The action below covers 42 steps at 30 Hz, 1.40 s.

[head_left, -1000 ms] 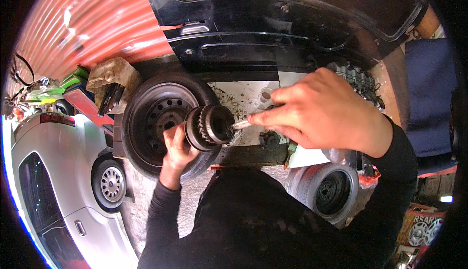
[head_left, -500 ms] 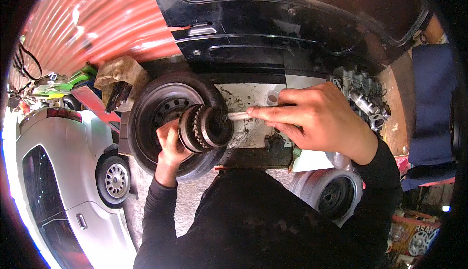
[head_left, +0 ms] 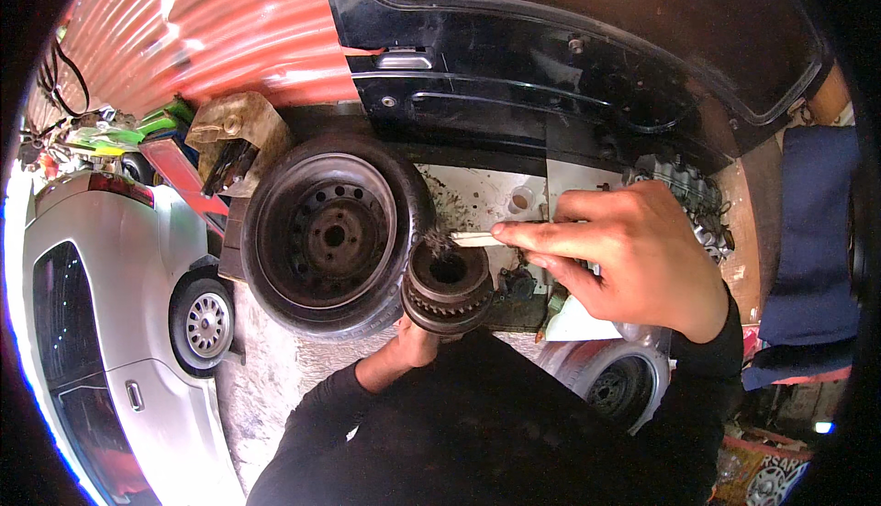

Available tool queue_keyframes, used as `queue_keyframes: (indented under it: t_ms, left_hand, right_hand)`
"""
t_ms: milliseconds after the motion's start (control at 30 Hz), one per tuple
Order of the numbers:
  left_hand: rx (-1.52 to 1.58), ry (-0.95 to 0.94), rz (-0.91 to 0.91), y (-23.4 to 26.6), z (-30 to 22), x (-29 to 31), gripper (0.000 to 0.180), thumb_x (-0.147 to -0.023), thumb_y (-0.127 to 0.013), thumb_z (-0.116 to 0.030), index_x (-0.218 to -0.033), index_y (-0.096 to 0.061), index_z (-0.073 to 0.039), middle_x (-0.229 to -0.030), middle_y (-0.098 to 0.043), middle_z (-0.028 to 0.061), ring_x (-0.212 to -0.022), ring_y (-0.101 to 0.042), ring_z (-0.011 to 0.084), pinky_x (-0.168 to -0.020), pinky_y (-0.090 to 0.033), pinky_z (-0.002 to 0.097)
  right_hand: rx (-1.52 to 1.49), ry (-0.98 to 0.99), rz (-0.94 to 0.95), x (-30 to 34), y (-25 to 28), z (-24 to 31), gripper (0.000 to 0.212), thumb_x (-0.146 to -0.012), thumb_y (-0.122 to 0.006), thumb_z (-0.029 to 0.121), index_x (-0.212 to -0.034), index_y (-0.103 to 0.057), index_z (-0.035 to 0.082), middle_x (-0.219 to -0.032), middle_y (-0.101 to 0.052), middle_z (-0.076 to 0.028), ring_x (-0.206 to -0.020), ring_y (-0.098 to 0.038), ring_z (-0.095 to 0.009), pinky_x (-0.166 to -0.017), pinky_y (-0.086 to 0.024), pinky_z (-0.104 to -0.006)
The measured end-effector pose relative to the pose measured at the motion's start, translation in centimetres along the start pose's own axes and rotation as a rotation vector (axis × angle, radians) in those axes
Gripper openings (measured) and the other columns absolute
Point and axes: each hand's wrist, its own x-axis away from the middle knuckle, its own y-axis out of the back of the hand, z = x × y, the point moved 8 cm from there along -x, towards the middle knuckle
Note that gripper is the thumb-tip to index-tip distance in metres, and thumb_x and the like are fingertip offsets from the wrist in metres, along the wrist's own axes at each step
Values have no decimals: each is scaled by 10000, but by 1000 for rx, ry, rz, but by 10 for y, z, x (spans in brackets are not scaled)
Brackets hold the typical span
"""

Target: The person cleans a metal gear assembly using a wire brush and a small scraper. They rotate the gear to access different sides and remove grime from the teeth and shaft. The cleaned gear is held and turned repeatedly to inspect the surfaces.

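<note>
My left hand (head_left: 415,345) is closed under a dark metal gear (head_left: 439,291), a stepped round part with a ring of teeth and a central bore. The bore faces upward, and my fingers are partly hidden below the part. From the right, my right hand (head_left: 638,254) pinches the pale handle of a small brush (head_left: 473,239). Its dark, frayed bristles lie at the far rim of the gear, by the bore's edge; whether they touch the metal is hard to tell.
A wheel with tyre (head_left: 418,180) lies left on the workbench (head_left: 486,185). A small cup (head_left: 521,199) and an engine part (head_left: 684,185) stand to the right. Behind is a black vehicle door (head_left: 477,98). Another wheel (head_left: 619,382) sits low right; a silver car (head_left: 156,322) is left.
My left hand has brought the gear right and nearer my body, tilting its bore upward. The brush has moved slightly, from the gear's face to its far rim.
</note>
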Motion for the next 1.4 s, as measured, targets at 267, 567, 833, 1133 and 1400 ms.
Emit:
queue_keyframes:
  t_ms: [267,567,833,1133,1400]
  left_hand:
    - [861,339,140,-19,26,-3,455,-1081,-374,-427,-1367,-493,-94,-1030,-653,44,-667,-550,106,-540,-408,259]
    - [371,179,-39,2,-12,-28,458,-1081,-366,-232,-1477,-359,-1,-1330,-582,137,-1168,-592,205,-978,-491,363]
    - [76,28,-23,32,-12,-44,451,-1023,-336,-105,-1434,-407,66,-1407,-528,196,-1300,-522,262,-1117,-383,401]
    - [-359,-16,91,34,10,-44,587,-804,-789,-74,-1339,-551,-37,-1242,-649,104,-1135,-619,207,-1022,-479,384]
    - [-141,-45,38,39,54,-36,616,-781,-833,-92,-1341,-575,-77,-1311,-620,97,-1197,-594,214,-1053,-476,397]
  right_hand:
    - [-106,31,-23,-13,-6,9,339,-837,-733,150,-1172,-751,201,-686,-640,-57,-542,-611,-252,-500,-457,-383]
    - [-215,61,10,-16,-6,-11,382,-805,-761,134,-1173,-754,233,-672,-632,-68,-519,-595,-241,-484,-439,-368]
    - [-131,30,-31,-14,1,-8,378,-817,-750,125,-1177,-753,237,-675,-619,-50,-512,-584,-225,-486,-456,-359]
    - [-60,94,-70,-19,3,13,429,-806,-742,128,-1214,-733,260,-650,-561,-29,-513,-571,-209,-470,-458,-353]
    - [65,141,90,-9,-1,43,436,-812,-741,207,-1241,-709,282,-655,-480,-7,-481,-537,-177,-433,-442,-344]
